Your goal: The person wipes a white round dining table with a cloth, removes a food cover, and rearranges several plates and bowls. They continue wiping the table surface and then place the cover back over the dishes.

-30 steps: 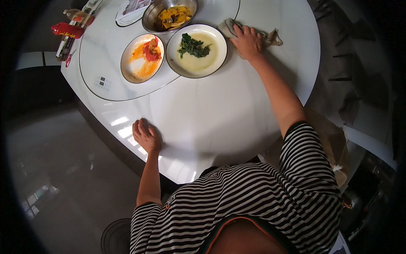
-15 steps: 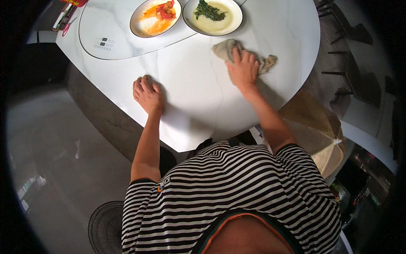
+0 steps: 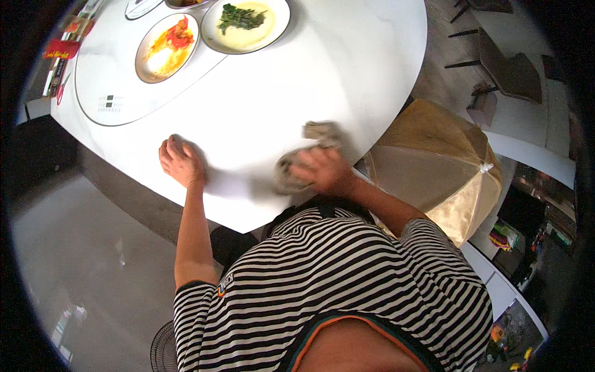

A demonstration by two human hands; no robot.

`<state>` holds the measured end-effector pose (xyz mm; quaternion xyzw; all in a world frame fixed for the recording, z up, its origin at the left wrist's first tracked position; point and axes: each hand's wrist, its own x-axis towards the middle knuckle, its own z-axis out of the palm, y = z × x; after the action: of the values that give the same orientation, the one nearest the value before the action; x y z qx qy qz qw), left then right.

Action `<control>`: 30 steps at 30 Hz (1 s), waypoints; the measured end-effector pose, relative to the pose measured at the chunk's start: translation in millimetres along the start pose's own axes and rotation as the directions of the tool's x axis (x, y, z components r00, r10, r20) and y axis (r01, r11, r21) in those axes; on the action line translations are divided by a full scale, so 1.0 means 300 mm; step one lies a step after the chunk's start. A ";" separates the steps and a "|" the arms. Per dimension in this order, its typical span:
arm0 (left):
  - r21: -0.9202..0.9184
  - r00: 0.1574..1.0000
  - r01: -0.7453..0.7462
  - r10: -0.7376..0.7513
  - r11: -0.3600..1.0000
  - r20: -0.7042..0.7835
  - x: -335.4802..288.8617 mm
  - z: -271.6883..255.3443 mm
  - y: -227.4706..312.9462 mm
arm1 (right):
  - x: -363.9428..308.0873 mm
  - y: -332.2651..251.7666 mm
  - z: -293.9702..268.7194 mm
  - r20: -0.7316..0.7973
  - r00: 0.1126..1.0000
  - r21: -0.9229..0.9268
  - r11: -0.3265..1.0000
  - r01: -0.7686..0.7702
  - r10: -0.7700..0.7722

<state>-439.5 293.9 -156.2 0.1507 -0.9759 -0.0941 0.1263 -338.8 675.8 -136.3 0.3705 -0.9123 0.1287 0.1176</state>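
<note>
My right hand (image 3: 327, 170) presses a crumpled grey-beige cloth (image 3: 322, 131) onto the white marbled table (image 3: 260, 93), near the edge closest to me. The hand and cloth are smeared by motion, and part of the cloth bunches out beyond the fingers. My left hand (image 3: 180, 163) rests on the table by its left front edge, fingers curled in and nothing visible in them. Farther off stand a plate (image 3: 140, 64) with red food scraps and orange sauce, and a dark-rimmed plate (image 3: 286, 26) with leafy greens in pale liquid.
Behind the plates, a metal bowl (image 3: 186, 4) and another dish (image 3: 141, 7) are cut off by the view. Red-handled scissors (image 3: 61, 93) and small boxes (image 3: 57, 67) lie at the table's far left. A tan mesh food cover (image 3: 427, 161) stands to the right; a fan (image 3: 162, 348) is below left.
My right hand has drawn the cloth toward me and to the left. My left hand stays resting near the table's edge. The view has shifted, showing more dishes at the back.
</note>
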 end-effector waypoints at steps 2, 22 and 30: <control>0.026 1.000 -0.006 0.006 1.000 0.000 -0.005 -0.002 -0.003 | -0.070 0.205 -0.130 0.032 0.981 -0.102 0.977 -0.189 0.193; 0.016 0.997 -0.053 0.054 0.998 -0.064 0.021 0.002 0.027 | 0.095 1.823 -0.205 -0.275 0.314 -0.133 0.288 -0.948 0.909; 0.035 0.999 0.001 0.000 0.999 -0.047 0.017 -0.004 0.031 | 0.209 1.979 -0.243 -0.322 0.200 -0.197 0.141 -0.970 0.925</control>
<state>-446.5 300.8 -151.9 0.1554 -0.9742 -0.0734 0.1464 -793.3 1069.8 -136.2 -0.3249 -0.9362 0.0273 0.1312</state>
